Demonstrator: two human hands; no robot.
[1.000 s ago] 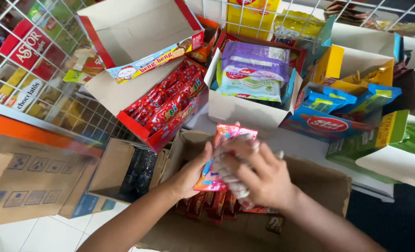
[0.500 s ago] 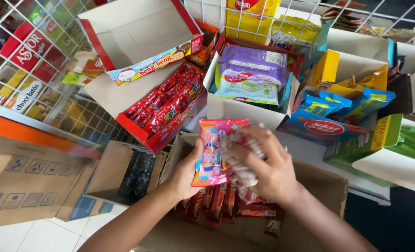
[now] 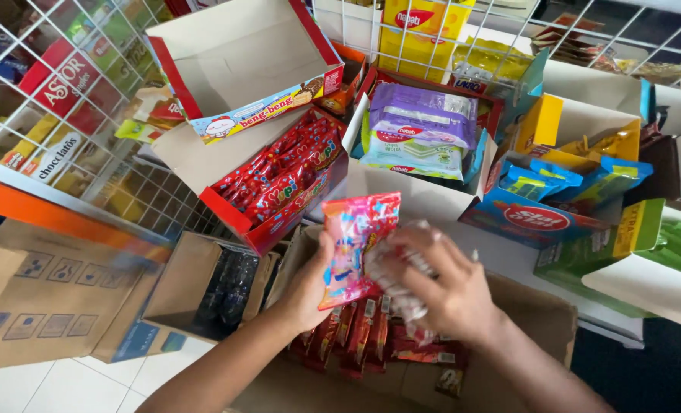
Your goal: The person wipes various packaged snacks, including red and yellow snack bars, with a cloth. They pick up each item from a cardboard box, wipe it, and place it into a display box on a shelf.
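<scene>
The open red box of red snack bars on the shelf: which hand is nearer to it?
Left. The left hand, holding the pink packet, sits just below the red box. The right hand is farther to the right, on crinkly wrappers.

1. Pink snack packet [image 3: 353,246]: glossy, bright print, upright, slightly tilted; your left hand [image 3: 310,287] grips its lower left edge.
2. Clear wrapped bundle [image 3: 399,275]: crinkly, pale, just right of the packet, under your right hand [image 3: 448,294].
</scene>
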